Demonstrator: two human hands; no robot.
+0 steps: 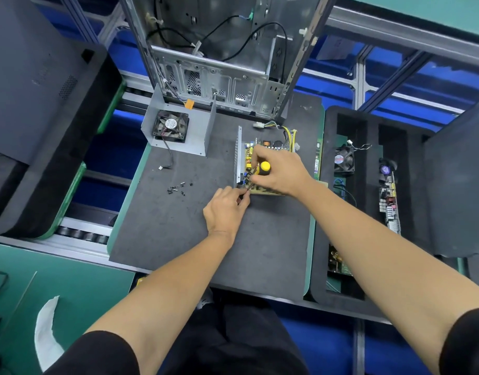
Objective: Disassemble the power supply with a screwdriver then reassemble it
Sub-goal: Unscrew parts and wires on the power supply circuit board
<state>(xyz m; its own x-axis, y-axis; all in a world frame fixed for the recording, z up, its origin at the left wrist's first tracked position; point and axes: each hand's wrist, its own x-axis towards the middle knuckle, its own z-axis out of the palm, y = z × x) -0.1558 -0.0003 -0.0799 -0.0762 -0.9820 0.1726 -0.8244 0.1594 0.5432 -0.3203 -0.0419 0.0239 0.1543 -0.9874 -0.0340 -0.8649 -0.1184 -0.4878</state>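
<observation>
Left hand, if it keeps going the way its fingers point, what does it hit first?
The left hand points up and right at the near-left corner of the circuit board, where the screwdriver tip sits. It would likely meet that tip or the board edge first; depth is unclear.

Both arms reach forward from the near edge, bare from black short sleeves, and the hands meet close together in the middle. The right hand (pixel 280 171) lies farther and to the right, back up, its fingers curled round a yellow-handled screwdriver (pixel 262 169). The left hand (pixel 226 208) sits just nearer and to the left, wrist straight, its fingertips bunched in a pinch close beside the screwdriver's tip.
</observation>
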